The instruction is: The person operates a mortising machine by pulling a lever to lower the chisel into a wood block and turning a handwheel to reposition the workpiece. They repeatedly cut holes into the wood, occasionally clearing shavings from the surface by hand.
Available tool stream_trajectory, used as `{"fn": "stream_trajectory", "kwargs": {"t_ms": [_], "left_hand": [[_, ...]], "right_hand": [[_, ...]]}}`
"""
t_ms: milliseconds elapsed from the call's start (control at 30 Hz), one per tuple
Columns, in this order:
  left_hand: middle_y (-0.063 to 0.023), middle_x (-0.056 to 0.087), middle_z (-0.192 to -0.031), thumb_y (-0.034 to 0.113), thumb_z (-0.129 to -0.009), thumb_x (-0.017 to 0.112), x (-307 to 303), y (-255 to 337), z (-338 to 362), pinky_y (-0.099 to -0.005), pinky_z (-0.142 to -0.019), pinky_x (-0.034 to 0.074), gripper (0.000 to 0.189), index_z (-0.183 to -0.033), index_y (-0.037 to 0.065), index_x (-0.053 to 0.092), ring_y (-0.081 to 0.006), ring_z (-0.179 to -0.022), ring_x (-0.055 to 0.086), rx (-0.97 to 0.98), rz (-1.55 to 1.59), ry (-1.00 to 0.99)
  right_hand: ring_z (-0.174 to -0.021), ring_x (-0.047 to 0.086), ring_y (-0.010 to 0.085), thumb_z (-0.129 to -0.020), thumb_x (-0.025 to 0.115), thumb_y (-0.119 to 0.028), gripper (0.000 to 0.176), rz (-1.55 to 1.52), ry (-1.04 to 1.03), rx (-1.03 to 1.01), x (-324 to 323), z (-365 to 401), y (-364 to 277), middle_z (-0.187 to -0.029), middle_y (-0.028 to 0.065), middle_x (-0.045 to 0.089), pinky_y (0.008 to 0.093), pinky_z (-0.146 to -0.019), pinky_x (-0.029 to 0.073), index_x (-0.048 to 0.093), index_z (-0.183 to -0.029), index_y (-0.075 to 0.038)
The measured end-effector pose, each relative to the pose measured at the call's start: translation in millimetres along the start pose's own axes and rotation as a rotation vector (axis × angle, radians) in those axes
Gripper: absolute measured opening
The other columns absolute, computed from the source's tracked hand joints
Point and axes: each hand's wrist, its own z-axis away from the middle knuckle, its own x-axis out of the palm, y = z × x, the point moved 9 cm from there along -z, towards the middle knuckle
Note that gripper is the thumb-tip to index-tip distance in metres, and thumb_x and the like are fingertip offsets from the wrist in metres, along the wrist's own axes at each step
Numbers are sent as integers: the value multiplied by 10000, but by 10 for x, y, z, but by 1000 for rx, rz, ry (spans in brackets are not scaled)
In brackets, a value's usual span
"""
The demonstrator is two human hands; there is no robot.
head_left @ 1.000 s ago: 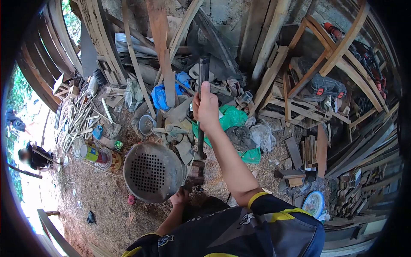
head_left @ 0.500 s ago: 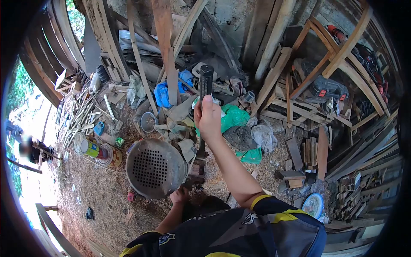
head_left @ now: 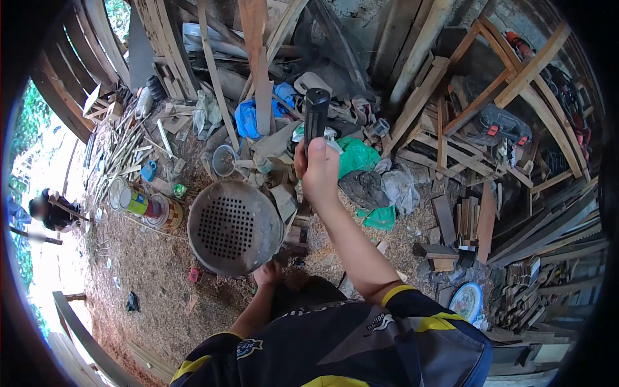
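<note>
A black cylindrical tool (head_left: 316, 115) stands upright in my right hand (head_left: 320, 169), whose fingers are wrapped round its lower part with the thumb up along it. Below and to the left, my left hand (head_left: 267, 273) is at the lower edge of a round grey metal pan (head_left: 261, 226) with a grid of holes in its base. The pan is tilted, so its perforated face shows. What the fingers of my left hand hold is partly hidden behind the pan's rim.
Paint cans (head_left: 134, 198) and a pile of sticks (head_left: 122, 149) lie left. Green plastic (head_left: 356, 157) and a blue bag (head_left: 246, 119) lie beyond my hands. Wooden frames and a dark tool case (head_left: 500, 126) stand right. A person (head_left: 55, 209) is at the far left.
The view has shifted slightly. The pan sits a little higher in view, and the black tool now tips more towards the camera. Both hands keep much the same pose.
</note>
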Motion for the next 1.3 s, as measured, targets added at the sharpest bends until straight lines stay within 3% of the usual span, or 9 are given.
{"fn": "stream_trajectory", "kwargs": {"t_ms": [167, 300, 400, 633, 867, 933, 1033, 1167, 1300], "left_hand": [[-163, 597, -899, 164, -813, 657, -7, 5, -56, -535, -860, 473, 148, -752, 30, 647, -410, -970, 559, -63, 26, -85], [-164, 644, -847, 219, -832, 666, -25, 4, -45, -542, -793, 489, 186, -724, 68, 657, -418, -868, 606, 8, 4, -41], [-160, 688, -811, 268, -844, 676, -54, 38, -91, -545, -740, 504, 216, -713, 97, 671, -422, -792, 651, 113, 7, 36], [-142, 668, -879, 198, -852, 674, -14, -5, 15, -540, -782, 507, 219, -691, 51, 674, -409, -885, 634, 234, 101, 69], [-118, 588, -760, 173, -879, 678, -78, -72, 243, -461, -552, 516, 222, -682, 71, 664, -346, -614, 617, 285, 240, 186], [-109, 594, -764, 191, -901, 676, -66, -124, 269, -452, -527, 509, 236, -690, 85, 675, -339, -598, 618, 304, 227, 248], [-101, 605, -768, 199, -909, 673, -80, -146, 335, -459, -527, 512, 241, -695, 89, 685, -345, -606, 628, 305, 223, 341], [-133, 588, -745, 182, -928, 671, -176, -110, 383, -478, -553, 510, 281, -682, 48, 653, -374, -614, 622, 245, 283, 335], [-132, 575, -714, 194, -928, 681, -233, -54, 403, -478, -531, 498, 326, -638, 56, 627, -370, -590, 602, 289, 280, 372]], "right_hand": [[-454, 388, 108, -1060, 357, -664, 693, -154, -249, 177, 64, -290, 76, -557, -9, 419, 284, -437, 297, 474, -694, -88], [-434, 386, 116, -1043, 347, -697, 714, -386, -123, 307, 89, -358, 7, -538, -12, 399, 293, -429, 272, 477, -686, -93], [-432, 352, 104, -1046, 321, -710, 740, -1, -16, -67, 166, 105, -374, -528, -7, 405, 286, -434, 236, 483, -685, -84], [-415, 341, 108, -1033, 350, -731, 740, -57, -1, -22, 112, 4, -231, -508, -17, 382, 294, -417, 237, 481, -662, -104], [-405, 378, 136, -1017, 351, -753, 749, -6, 123, -106, 74, 143, -355, -502, -13, 401, 312, -417, 267, 489, -646, -117], [-544, 547, 236, -1041, 390, -699, 754, 88, -42, 11, 72, 152, -335, -594, 76, 550, 375, -539, 432, 644, -722, -65], [-378, 382, 179, -999, 395, -771, 781, 98, 296, -230, 74, 203, -408, -453, -9, 383, 345, -415, 266, 489, -533, -152], [-428, 414, 162, -996, 393, -774, 747, 89, 202, -24, 127, 288, -371, -501, -15, 426, 325, -457, 297, 511, -575, -168], [-482, 505, 176, -979, 436, -768, 799, 105, 249, -132, 73, 179, -390, -551, 30, 533, 334, -502, 395, 600, -655, -56]]}}
